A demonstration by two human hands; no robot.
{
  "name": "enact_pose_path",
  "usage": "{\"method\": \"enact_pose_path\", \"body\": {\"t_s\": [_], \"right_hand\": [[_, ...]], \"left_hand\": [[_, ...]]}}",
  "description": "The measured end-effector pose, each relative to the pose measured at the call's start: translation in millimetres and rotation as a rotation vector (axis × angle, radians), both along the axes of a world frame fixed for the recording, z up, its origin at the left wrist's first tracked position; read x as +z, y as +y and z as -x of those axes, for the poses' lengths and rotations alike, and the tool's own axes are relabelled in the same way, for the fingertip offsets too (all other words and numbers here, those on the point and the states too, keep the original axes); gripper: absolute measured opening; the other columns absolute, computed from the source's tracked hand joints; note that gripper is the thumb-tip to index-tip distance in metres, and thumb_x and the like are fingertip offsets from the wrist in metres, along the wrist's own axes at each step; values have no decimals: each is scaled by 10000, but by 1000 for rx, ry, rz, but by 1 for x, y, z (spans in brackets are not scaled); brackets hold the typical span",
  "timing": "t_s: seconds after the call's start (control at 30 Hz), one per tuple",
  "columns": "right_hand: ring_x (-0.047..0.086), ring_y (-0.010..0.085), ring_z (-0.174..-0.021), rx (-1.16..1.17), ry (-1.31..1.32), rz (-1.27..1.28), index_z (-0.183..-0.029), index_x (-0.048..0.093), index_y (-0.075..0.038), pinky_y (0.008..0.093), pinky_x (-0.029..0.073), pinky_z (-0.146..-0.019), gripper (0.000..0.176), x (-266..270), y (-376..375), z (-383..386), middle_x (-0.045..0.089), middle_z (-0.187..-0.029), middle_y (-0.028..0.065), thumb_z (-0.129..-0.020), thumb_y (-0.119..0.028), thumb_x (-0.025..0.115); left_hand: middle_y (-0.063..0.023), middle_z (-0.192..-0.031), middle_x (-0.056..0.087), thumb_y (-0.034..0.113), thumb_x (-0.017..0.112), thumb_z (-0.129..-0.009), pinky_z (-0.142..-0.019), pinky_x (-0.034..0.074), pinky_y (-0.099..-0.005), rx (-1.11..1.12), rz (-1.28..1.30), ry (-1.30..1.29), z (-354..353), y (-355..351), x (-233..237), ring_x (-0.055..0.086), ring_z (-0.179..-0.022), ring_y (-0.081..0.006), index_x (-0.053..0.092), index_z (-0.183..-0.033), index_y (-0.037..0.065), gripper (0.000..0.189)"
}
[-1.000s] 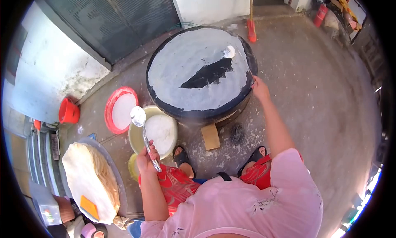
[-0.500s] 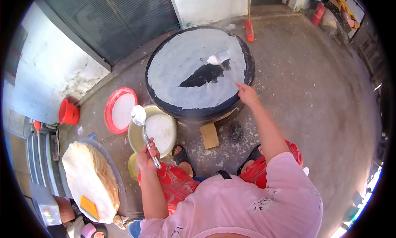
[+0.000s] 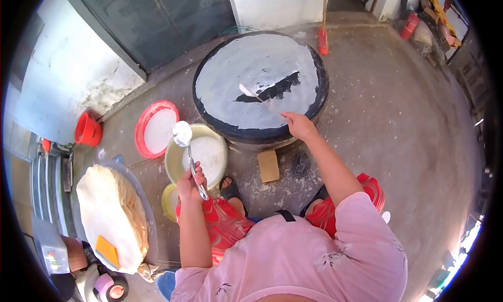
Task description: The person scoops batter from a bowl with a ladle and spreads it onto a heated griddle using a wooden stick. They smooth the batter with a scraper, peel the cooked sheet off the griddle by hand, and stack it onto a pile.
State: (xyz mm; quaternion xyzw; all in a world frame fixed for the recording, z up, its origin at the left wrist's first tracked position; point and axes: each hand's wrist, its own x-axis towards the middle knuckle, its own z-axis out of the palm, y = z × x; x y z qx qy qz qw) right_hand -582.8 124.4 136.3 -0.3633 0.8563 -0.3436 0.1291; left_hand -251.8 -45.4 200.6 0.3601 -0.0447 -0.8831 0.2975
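Note:
My left hand (image 3: 192, 183) is closed around the handle of a metal ladle (image 3: 182, 134). Its batter-coated bowl hangs over the rim of a cream-coloured tub (image 3: 224, 163). My right hand (image 3: 299, 125) grips a spatula (image 3: 251, 93) by its thin handle, over the near right part of a large round griddle (image 3: 209, 113). Pale grey-white batter (image 3: 236, 56) covers most of the black surface. A dark bare strip (image 3: 283, 88) shows near the middle, and the spatula's pale, coated blade is at its left end.
A red basin (image 3: 138, 129) of white contents stands beyond the tub, with a red bucket (image 3: 88, 130) further left. Left of me is a tall stack of thin flatbreads (image 3: 107, 207) bearing an orange scraper (image 3: 107, 250). Brown cardboard (image 3: 268, 166) lies before the griddle; a red broom (image 3: 323, 41) stands behind.
My right hand has moved left, and the spatula blade has swept to the left across the griddle. The bare black strip has become narrower. My left hand still holds the ladle up.

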Motion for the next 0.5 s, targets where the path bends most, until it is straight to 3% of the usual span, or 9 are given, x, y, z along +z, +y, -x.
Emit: {"method": "enact_pose_path", "body": {"t_s": [0.13, 0.2, 0.23, 0.3, 0.33, 0.43, 0.5], "right_hand": [[576, 280, -868, 48, 61, -213, -1054, 589, -202, 367, 464, -727, 264, 61, 28, -13, 606, -926, 112, -828, -187, 455], [574, 257, -786, -37, 325, -170, -1073, 578, -181, 363, 468, -663, 304, 69, 42, -20, 585, -834, 66, -784, -154, 485], [574, 257, -786, -36, 329, -171, -1073, 578, -181, 363, 468, -663, 304, 63, 43, -26, 585, -834, 66, -784, -154, 485], [549, 238, -713, -169, 640, 47, -1097, 552, -152, 359, 461, -606, 350, 36, 37, -43, 532, -781, 35, -754, -124, 491], [549, 238, -713, -168, 637, 47, -1097, 552, -152, 359, 461, -606, 350, 27, 32, -56, 532, -781, 35, -754, -124, 491], [537, 245, -707, 20, 689, 57, -1102, 543, -136, 343, 457, -594, 410, 4, 16, -84, 529, -815, 40, -706, -47, 486], [528, 225, -674, 49, 730, -56, -1103, 531, -139, 341, 449, -567, 358, -5, 13, -89, 522, -791, 41, -759, -89, 446]], "left_hand": [[-73, -766, 456, 140, 315, -901, -424, 349, -208, -27, 5, 21, -4, -1, -3, 400, -526, -96, 435, -1034, -52, 263], [-73, -766, 456, 142, 316, -901, -426, 349, -208, -31, 14, 21, -7, -1, -6, 400, -526, -97, 436, -1032, -53, 264], [-73, -766, 457, 146, 318, -902, -428, 348, -208, -33, 18, 23, -8, -1, -6, 401, -525, -98, 436, -1031, -54, 266], [-73, -765, 457, 151, 319, -902, -430, 348, -209, -31, 21, 23, -8, -1, -6, 401, -525, -99, 436, -1030, -55, 269], [-74, -764, 458, 152, 318, -903, -429, 349, -211, -24, 16, 17, -7, -1, -5, 401, -525, -100, 437, -1030, -55, 270], [-74, -761, 460, 153, 316, -905, -428, 350, -215, -23, 0, 17, -7, -2, -5, 401, -524, -101, 437, -1029, -54, 271], [-74, -761, 461, 154, 314, -905, -428, 350, -217, -25, -10, 25, -7, -2, -4, 401, -524, -101, 437, -1028, -54, 271]]}}
